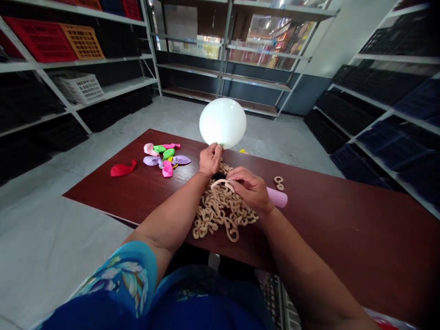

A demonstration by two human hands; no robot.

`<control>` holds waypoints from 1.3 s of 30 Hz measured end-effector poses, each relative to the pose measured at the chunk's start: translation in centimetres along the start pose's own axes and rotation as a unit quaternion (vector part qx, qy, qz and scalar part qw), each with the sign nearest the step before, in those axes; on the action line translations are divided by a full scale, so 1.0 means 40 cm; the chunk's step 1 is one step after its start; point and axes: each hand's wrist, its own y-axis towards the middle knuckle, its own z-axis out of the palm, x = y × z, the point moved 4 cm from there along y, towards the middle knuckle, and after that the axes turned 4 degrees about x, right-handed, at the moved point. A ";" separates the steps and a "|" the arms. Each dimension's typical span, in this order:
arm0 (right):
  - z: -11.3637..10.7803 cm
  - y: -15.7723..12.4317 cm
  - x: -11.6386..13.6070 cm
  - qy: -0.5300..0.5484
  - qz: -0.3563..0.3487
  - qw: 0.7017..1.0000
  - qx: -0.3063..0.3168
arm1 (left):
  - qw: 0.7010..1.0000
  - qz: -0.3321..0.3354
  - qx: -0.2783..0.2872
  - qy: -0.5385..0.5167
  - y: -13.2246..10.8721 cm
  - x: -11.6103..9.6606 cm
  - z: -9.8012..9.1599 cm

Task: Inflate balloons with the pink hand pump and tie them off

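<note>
A white inflated balloon (222, 122) stands above the far side of the table, and my left hand (210, 158) pinches it by its neck. My right hand (251, 187) is closed on a beige rubber band (222, 182), which arches out from the fingertips toward the left. Beneath both hands lies a heap of similar beige bands (220, 208), thick and tangled. Just right of my right hand, a pink cylinder (277, 197) rests on the table, its left end hidden behind the hand.
Several limp balloons (167, 156) in pink, green, purple and yellow lie on the dark red table (343, 220), with a red balloon (123, 169) at their left. Two loose beige rings (278, 183) lie at the right. Shelves with crates (82, 41) surround the table.
</note>
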 end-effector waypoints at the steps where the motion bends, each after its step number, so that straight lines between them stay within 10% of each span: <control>1: -0.010 -0.001 -0.009 0.029 0.023 0.999 -0.025 | 1.000 0.001 -0.001 -0.001 0.000 -0.001 0.000; 11: -0.019 -0.023 -0.077 0.288 0.217 0.926 -0.108 | 0.990 -0.020 0.026 -0.140 0.000 -0.021 -0.002; 24: -0.086 -0.008 -0.067 0.380 0.113 0.897 -0.195 | 0.835 -0.202 0.286 -0.423 -0.046 -0.118 0.084; 39: -0.096 -0.018 -0.084 0.337 0.151 0.906 -0.208 | 0.816 -0.271 0.295 -0.417 -0.044 -0.118 0.094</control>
